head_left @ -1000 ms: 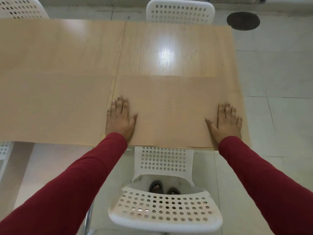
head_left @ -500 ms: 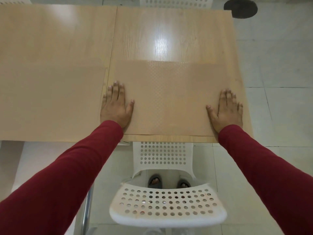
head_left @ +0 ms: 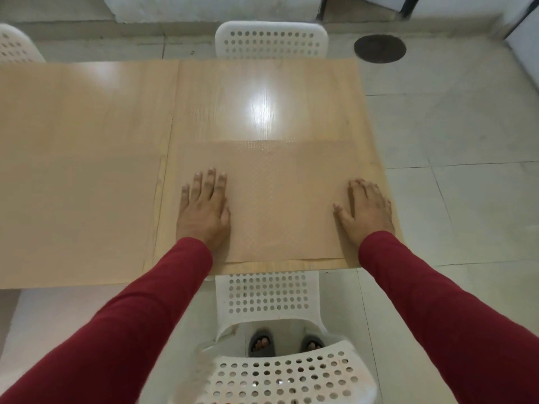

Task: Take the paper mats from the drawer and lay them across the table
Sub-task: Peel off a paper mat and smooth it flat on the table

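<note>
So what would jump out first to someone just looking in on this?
Two red-sleeved arms, left hand and right hand pressed flat on a tan paper mat at the near right end of the wooden table. A white perforated chair stands right below, with another across the table.

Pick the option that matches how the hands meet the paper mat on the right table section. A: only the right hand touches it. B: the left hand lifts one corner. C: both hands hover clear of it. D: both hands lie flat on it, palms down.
D: the left hand and right hand both rest palm-down, fingers spread, on the paper mat, near its side edges.
</note>
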